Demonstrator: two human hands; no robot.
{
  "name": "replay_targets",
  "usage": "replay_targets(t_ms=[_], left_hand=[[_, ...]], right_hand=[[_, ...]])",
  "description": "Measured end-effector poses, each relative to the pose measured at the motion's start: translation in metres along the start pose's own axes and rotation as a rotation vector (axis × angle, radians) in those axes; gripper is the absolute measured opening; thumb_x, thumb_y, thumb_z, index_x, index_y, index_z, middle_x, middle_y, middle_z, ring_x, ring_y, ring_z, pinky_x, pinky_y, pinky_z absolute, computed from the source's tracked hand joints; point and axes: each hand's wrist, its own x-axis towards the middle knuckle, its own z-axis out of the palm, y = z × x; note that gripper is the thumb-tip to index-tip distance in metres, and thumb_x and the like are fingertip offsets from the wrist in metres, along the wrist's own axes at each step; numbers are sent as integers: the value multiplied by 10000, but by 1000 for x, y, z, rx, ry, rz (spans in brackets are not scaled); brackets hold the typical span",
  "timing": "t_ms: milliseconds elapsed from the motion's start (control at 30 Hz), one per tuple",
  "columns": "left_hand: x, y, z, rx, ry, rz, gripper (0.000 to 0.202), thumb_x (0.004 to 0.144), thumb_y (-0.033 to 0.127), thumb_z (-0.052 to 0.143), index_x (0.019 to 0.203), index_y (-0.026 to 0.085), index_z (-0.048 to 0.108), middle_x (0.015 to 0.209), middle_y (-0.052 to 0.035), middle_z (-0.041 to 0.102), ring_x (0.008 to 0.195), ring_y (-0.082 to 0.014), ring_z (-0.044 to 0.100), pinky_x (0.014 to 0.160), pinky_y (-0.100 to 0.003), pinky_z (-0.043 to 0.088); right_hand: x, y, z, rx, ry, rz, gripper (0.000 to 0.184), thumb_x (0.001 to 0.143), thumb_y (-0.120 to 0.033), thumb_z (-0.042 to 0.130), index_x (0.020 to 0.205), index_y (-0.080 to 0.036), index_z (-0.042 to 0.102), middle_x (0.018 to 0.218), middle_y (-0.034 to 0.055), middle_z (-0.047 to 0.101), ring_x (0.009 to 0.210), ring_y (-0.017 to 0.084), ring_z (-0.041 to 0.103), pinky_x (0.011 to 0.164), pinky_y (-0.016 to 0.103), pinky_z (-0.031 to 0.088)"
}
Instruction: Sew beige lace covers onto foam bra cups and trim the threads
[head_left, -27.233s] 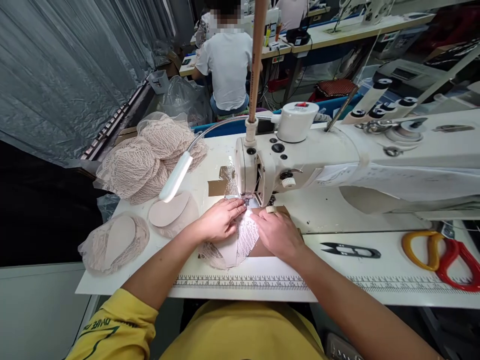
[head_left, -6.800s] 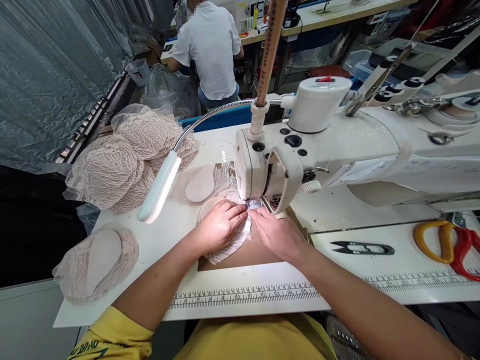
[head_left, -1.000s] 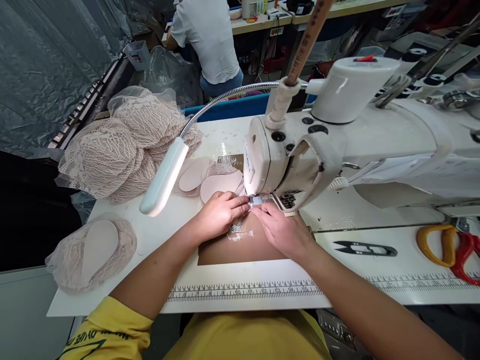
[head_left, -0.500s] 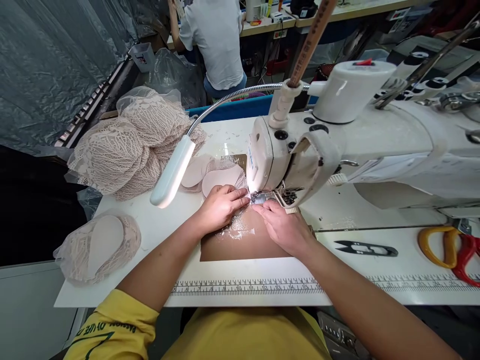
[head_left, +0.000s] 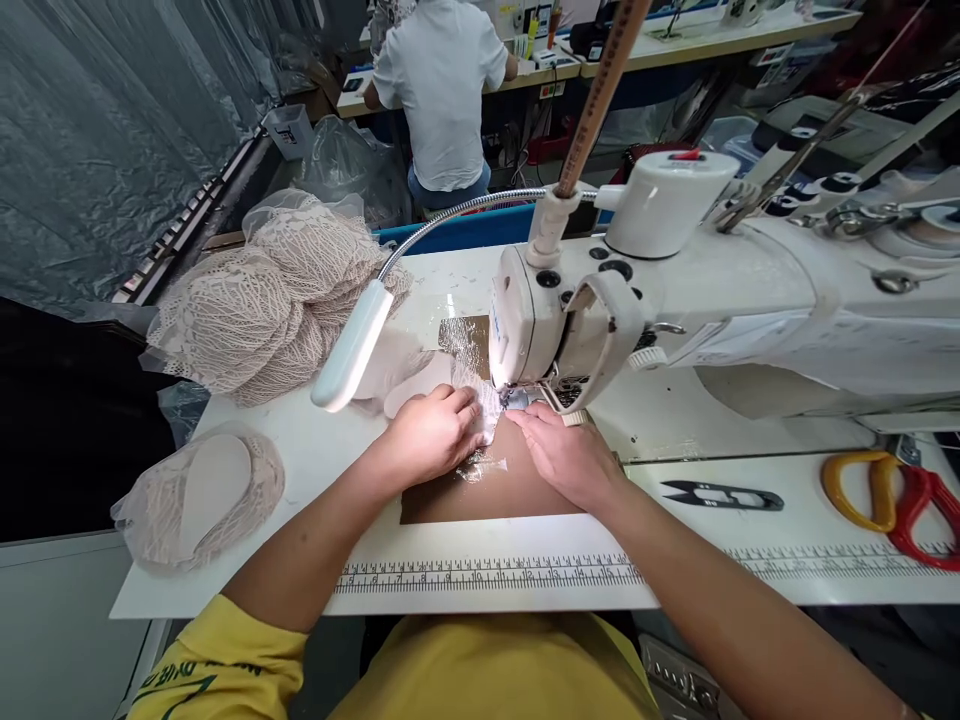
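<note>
your left hand (head_left: 433, 432) rests on the lace piece (head_left: 489, 408), nearer than your right hand (head_left: 564, 452); it lies rightward, beside the presser foot (head_left: 505, 399), long axis unclear. neither hand's grip can be told.

From my end I count two hands (head_left: 439, 432), one lace piece (head_left: 488, 408) between them, one sewing machine (head_left: 735, 265), one lamp (head_left: 352, 348); right — one pair of snips (head_left: 691, 492), one pair of scissors (head_left: 905, 503); left — one far lace heap (head_left: 232, 320), one near lace stack (head_left: 215, 495).
</note>
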Motion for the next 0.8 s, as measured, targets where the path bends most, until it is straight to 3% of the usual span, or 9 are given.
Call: replay_targets(t_ms=[133,267,433,567,800], left_hand=[[-10,8,-13,-146,-53,19,380,934,399,410,1067,126,638,1069,-128,614,942,-235,569,778,-333,488],[-11,10,-12,-229,-40,57,345,910,368,447,1030,116,649,1036,-127,617,933,-229,571,816,-339,486],[-10,13,-6,-250,6,113,391,888,412,478,1110,125,625,1153,-136,605,980,-252,539,851,-383,469],[-12,13,-2,-264,-3,90,333,866,339,511,1104,136,626,1246,-110,583,1011,-246,524,881,-383,459],[-12,10,-5,-261,24,81,338,840,274,517,1126,125,618,1241,-138,580,1000,-259,531,873,-395,469]], right_hand=[[0,1,0,1,3,14,348,860,-101,452,1114,-194,670,978,56,692,714,161,575,617,271,405],[0,0,-2,23,-15,6,317,863,-106,456,1052,-207,689,879,43,677,651,146,549,603,268,388],[-1,-3,-4,76,-61,-28,362,841,-58,431,1054,-202,684,822,44,642,678,145,539,581,258,366],[0,-5,-5,97,-90,-55,384,831,-36,417,1069,-174,684,807,50,637,703,146,540,577,249,364],[0,-6,-5,44,-102,-27,397,840,-46,410,1099,-191,674,832,52,646,686,147,548,563,257,368]])
